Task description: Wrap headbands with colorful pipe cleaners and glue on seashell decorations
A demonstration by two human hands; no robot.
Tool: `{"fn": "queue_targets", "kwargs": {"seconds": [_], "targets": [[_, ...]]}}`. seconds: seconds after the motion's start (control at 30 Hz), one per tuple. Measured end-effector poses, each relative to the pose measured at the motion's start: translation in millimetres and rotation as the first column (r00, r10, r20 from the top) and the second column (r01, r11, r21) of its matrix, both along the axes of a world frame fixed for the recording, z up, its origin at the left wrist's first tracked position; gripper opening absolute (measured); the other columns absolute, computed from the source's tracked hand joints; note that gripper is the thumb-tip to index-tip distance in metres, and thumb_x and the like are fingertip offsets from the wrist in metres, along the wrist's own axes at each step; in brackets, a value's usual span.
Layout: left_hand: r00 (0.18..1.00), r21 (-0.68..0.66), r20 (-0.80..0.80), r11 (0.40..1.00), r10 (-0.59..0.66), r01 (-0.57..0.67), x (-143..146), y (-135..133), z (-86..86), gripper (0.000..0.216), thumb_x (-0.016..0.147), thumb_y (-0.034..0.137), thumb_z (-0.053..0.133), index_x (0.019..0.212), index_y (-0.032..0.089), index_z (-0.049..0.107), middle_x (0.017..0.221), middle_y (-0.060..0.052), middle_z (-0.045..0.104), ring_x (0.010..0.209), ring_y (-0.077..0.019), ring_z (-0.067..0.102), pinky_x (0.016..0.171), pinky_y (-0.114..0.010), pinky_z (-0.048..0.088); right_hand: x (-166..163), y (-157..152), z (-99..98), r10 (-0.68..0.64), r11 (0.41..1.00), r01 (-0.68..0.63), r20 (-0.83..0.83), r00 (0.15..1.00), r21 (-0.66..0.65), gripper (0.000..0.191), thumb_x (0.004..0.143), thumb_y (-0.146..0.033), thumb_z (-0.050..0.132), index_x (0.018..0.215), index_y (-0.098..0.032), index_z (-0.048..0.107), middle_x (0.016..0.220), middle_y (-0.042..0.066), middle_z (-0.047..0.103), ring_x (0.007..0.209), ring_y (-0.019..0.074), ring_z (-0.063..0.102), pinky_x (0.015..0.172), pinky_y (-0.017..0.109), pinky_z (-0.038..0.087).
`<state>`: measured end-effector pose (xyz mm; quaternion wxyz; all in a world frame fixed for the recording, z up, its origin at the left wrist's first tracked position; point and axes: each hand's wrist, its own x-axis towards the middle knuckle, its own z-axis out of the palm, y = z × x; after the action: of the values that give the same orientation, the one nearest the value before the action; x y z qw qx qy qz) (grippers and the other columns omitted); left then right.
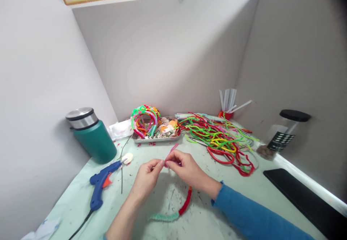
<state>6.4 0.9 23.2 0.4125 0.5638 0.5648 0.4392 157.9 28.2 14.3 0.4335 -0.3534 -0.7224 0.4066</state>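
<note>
My left hand (148,176) and my right hand (187,167) meet above the middle of the table, both pinched on a pink pipe cleaner (171,150) whose free end points up and away. Below the hands hangs a curved headband (176,211) wrapped in red and pale green pipe cleaner; its upper part is hidden behind my hands. My right arm wears a blue sleeve (252,214).
A blue glue gun (101,184) lies at the left by a green flask (92,135). A metal tray (155,138) holds wrapped headbands and shells. Loose pipe cleaners (219,135), red-handled scissors (219,155), a cup of glue sticks (227,104), a jar (282,135) and a black pad (306,200) lie at the right.
</note>
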Motion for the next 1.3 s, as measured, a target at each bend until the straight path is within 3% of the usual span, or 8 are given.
{"fn": "queue_targets", "kwargs": {"seconds": [0.13,0.43,0.57,0.8,1.03,1.23,1.3], "targets": [[1.000,-0.027,0.012,0.999,-0.026,0.026,-1.8,1.5,-1.3,0.038,0.073,0.049,0.055,0.076,0.013,0.068,0.039,0.007,0.038,0.038,-0.0069,0.030,0.039,-0.019,0.023,0.3,-4.0,2.5,-0.011,0.998,0.009,0.035,0.999,0.055,0.010,0.081,-0.023,0.052,0.083,-0.016,0.058,0.074,0.000,0.060,0.066,0.0109,0.052,0.059,0.021,0.038],[0.991,-0.083,0.075,0.989,-0.115,0.121,-3.5,1.2,0.1,0.036,0.077,0.048,0.052,0.064,0.016,0.060,0.039,0.009,0.029,0.035,-0.0048,0.017,0.037,-0.019,0.015,0.2,-4.7,2.0,-0.035,0.994,0.026,0.084,0.996,0.110,0.010,0.078,-0.013,0.048,0.082,-0.018,0.056,0.073,0.001,0.061,0.064,0.0122,0.052,0.060,0.023,0.038],[0.991,-0.091,0.094,0.991,-0.092,0.100,-3.2,1.0,-1.3,0.032,0.076,0.046,0.054,0.069,0.015,0.061,0.040,0.010,0.031,0.034,-0.0041,0.018,0.037,-0.019,0.014,0.4,-5.1,1.9,-0.066,0.983,0.045,0.113,0.991,0.177,0.010,0.077,-0.012,0.049,0.079,-0.018,0.057,0.073,0.001,0.060,0.066,0.0126,0.052,0.061,0.023,0.037],[0.989,-0.115,0.126,0.989,-0.076,0.091,-1.0,-0.3,2.2,0.031,0.073,0.045,0.059,0.078,0.014,0.063,0.039,0.009,0.040,0.031,-0.0037,0.023,0.034,-0.019,0.016,-1.0,-4.1,0.8,0.061,0.998,-0.060,-0.013,0.998,0.025,0.009,0.080,-0.015,0.047,0.084,-0.018,0.054,0.072,0.000,0.061,0.065,0.0115,0.055,0.059,0.021,0.039],[0.981,-0.127,0.152,0.981,-0.124,0.144,-0.9,0.0,-3.0,0.031,0.075,0.045,0.056,0.082,0.015,0.055,0.035,0.009,0.043,0.030,-0.0068,0.034,0.033,-0.018,0.025,-0.1,-3.4,-1.0,-0.021,0.987,0.005,0.094,0.995,0.162,0.011,0.080,-0.014,0.049,0.081,-0.019,0.059,0.076,0.001,0.061,0.072,0.0135,0.052,0.067,0.025,0.038],[0.969,-0.110,0.217,0.984,-0.114,0.141,-3.3,3.3,-7.5,0.028,0.073,0.041,0.060,0.083,0.015,0.057,0.039,0.008,0.046,0.033,-0.0075,0.040,0.036,-0.019,0.033,-1.2,0.2,-5.8,0.015,0.998,-0.016,-0.033,0.999,-0.054,0.008,0.081,-0.022,0.051,0.088,-0.018,0.053,0.074,-0.001,0.060,0.067,0.0120,0.054,0.060,0.023,0.039],[0.961,-0.104,0.259,0.986,-0.100,0.131,-3.2,3.7,-7.3,0.029,0.070,0.041,0.063,0.083,0.015,0.058,0.041,0.008,0.047,0.033,-0.0072,0.040,0.036,-0.019,0.034,-1.2,1.0,-6.5,0.015,0.997,-0.018,-0.041,0.999,-0.071,0.008,0.081,-0.024,0.052,0.085,-0.018,0.054,0.073,-0.001,0.059,0.067,0.0116,0.053,0.059,0.022,0.039]]}}
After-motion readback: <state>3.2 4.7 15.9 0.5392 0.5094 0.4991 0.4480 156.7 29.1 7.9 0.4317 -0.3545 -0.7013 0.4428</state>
